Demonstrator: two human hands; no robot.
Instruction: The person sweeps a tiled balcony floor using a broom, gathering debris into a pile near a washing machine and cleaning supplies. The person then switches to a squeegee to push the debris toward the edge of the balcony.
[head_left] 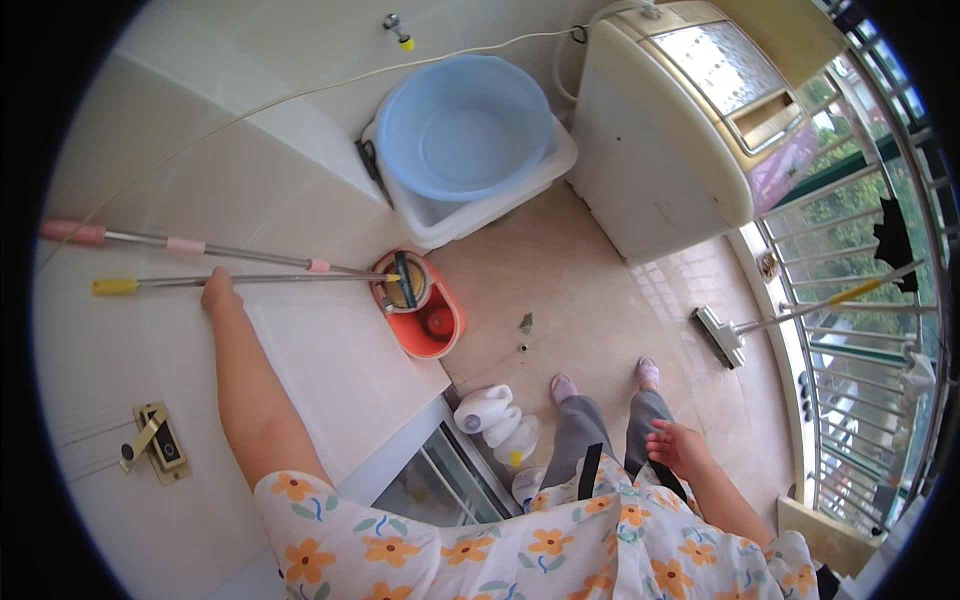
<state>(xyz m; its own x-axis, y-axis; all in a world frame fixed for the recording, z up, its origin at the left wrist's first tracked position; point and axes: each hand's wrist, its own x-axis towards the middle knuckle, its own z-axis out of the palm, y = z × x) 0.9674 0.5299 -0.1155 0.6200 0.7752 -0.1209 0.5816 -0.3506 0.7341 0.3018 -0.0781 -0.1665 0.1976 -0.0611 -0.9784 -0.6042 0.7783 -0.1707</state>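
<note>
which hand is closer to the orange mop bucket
Left. The left hand grips the yellow-tipped mop handle that runs into the orange mop bucket; the right hand hangs open, farther off, above the knees.

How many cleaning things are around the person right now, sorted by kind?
Long-handled mops standing in the red mop bucket: 2, the yellow-gripped metal mop pole under the left hand and the pink-gripped metal mop pole
Flat floor wiper with yellow-tipped handle: 1
Red plastic mop bucket: 1
Round blue plastic basin: 1
White plastic detergent jugs: at least 3
Total: at least 8
</note>
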